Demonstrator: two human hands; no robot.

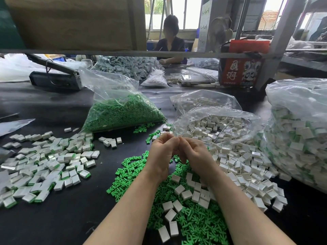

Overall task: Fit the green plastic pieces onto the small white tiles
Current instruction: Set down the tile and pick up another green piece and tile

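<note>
My left hand [162, 152] and my right hand [194, 154] are raised together above the black table, fingers curled, fingertips meeting in a pinch. Whatever small piece they pinch is hidden by the fingers. Below my wrists lies a loose heap of green plastic pieces [194, 225] with several small white tiles [180, 189] scattered on it. A bigger spill of white tiles [238, 161] spreads to the right from an open clear bag [221, 112]. Tiles with green fitted [44, 165] lie in a pile at the left.
A clear bag of green pieces [122, 112] stands behind my hands. A large bag of fitted tiles [297, 138] fills the right edge. A metal shelf rail [123, 53] crosses overhead, with a red box [242, 71] beyond. A person sits across the table.
</note>
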